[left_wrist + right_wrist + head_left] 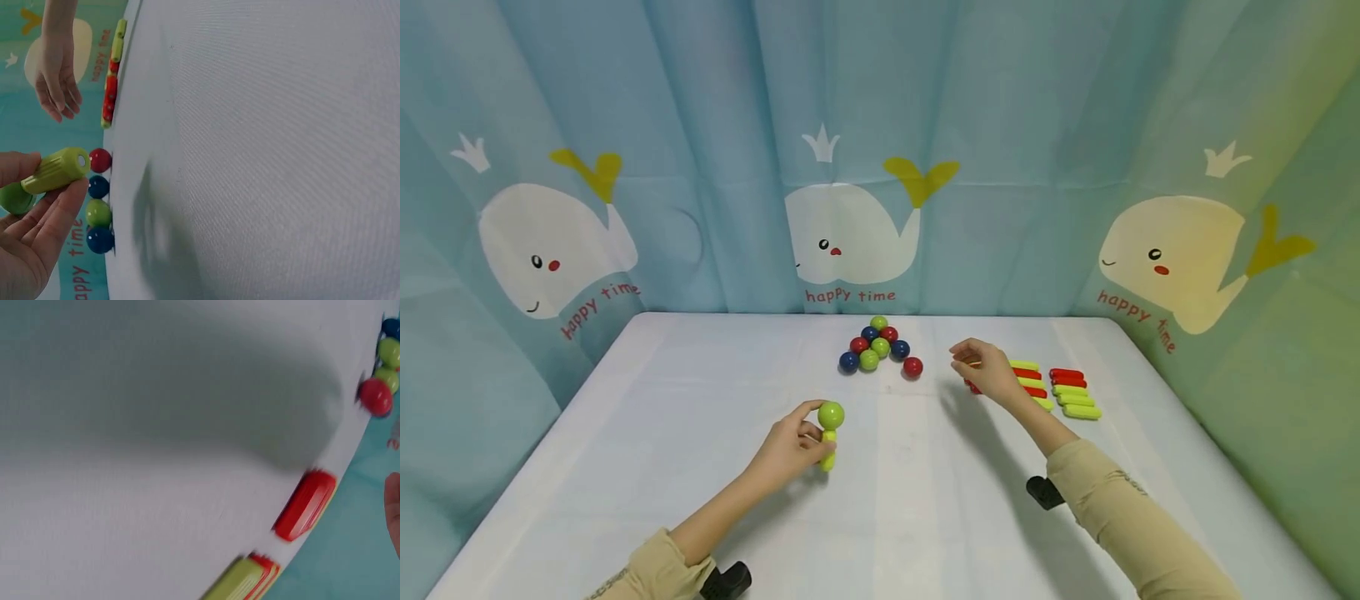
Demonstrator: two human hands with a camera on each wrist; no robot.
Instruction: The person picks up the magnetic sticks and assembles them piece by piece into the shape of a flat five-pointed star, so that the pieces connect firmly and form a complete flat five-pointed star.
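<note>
In the head view my left hand [784,454] pinches an upright yellow-green rod [827,457] with a green ball [831,415] on its top end. The left wrist view shows a small silvery disc on the rod's lower end [81,161]. My right hand [992,375] hovers at the red and yellow-green rods, fingers loosely bent and nothing held. It covers some of the rods in the head view. Below it in the right wrist view lies a red rod [306,505]; only a sliver of that hand [394,512] shows there.
Red, blue and green balls [880,348] sit grouped in a rough triangle at the table's far middle, with a red ball [913,367] at its right corner. Another column of rods [1080,412] lies to the right. A patterned curtain [737,250] surrounds the white table [647,400].
</note>
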